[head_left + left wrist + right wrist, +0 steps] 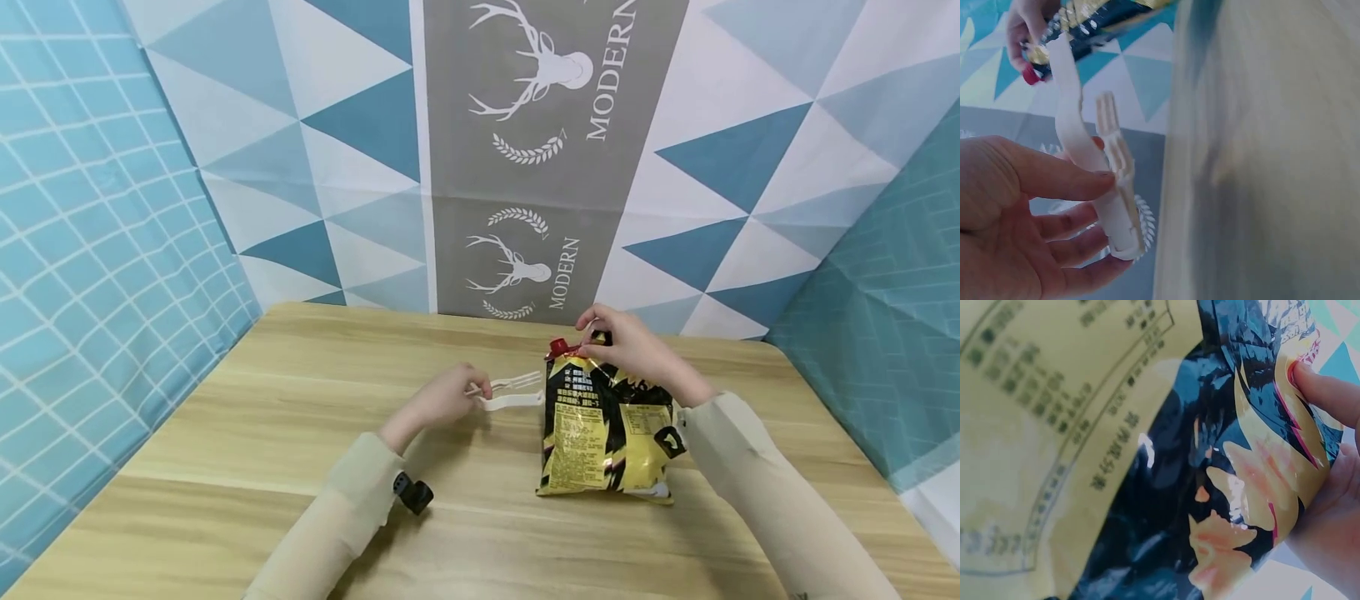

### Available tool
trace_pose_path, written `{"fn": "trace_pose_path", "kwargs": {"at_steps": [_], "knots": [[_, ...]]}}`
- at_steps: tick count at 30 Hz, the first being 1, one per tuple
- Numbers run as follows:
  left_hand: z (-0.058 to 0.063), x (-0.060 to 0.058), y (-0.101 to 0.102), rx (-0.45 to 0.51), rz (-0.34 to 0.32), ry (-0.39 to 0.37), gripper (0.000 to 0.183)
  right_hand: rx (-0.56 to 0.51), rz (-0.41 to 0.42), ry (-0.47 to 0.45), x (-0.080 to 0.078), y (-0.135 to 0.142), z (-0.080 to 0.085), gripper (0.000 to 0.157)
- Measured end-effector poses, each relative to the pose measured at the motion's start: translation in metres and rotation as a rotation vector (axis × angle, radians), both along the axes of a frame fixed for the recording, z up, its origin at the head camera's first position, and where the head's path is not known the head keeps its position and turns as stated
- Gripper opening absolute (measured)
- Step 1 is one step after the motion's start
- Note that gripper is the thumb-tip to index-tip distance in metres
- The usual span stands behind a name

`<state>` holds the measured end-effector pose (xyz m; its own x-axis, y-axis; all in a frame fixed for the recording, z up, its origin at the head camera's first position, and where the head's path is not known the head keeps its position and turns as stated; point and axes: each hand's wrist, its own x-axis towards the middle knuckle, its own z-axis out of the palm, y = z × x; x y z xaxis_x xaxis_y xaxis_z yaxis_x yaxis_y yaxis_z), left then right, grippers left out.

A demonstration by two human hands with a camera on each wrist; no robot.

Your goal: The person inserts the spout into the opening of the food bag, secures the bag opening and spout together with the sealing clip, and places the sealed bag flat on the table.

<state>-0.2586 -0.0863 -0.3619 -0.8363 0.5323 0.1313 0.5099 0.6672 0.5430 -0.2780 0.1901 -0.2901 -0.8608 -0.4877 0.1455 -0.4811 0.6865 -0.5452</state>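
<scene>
My left hand [442, 396] pinches a pair of white tongs [516, 401] between thumb and fingers, at the left side of the pouch. In the left wrist view the tongs [1072, 119] have one smooth curved arm and one slotted, fork-like arm, with their tips apart. A black and yellow pouch [577, 429] with a red cap [558, 347] at its top left corner is upright. My right hand [630, 342] grips its top edge beside the cap. The right wrist view is mostly filled by the pouch [1147, 469], with the thumb pressing its printed face.
The wooden table [247, 450] spreads under both hands. Behind it hangs a patterned cloth [360, 167] with triangles and deer heads. Blue tiled cloth [90, 208] closes the left side and a teal one [885, 317] the right. Each forearm carries a black wrist device.
</scene>
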Motion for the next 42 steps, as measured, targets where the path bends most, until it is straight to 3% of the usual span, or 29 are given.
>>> {"fn": "trace_pose_path", "kwargs": {"at_steps": [4, 10, 29, 36, 42], "knots": [[0.009, -0.001, 0.008, 0.033, -0.003, 0.041, 0.02, -0.006, -0.01, 0.015, 0.0, -0.001, -0.001, 0.022], [0.013, 0.001, 0.02, 0.067, 0.025, 0.05, 0.018, -0.021, 0.0, 0.025, 0.002, -0.004, -0.005, 0.022], [0.02, 0.004, 0.04, 0.193, 0.053, -0.012, 0.015, -0.036, 0.019, 0.057, 0.003, -0.007, -0.003, 0.021], [0.022, 0.003, 0.041, 0.227, 0.035, -0.028, 0.016, -0.052, 0.014, 0.061, 0.002, -0.008, -0.004, 0.021], [0.023, 0.004, 0.041, 0.319, 0.001, -0.071, 0.016, -0.095, 0.034, 0.052, 0.001, -0.008, -0.005, 0.022]]}}
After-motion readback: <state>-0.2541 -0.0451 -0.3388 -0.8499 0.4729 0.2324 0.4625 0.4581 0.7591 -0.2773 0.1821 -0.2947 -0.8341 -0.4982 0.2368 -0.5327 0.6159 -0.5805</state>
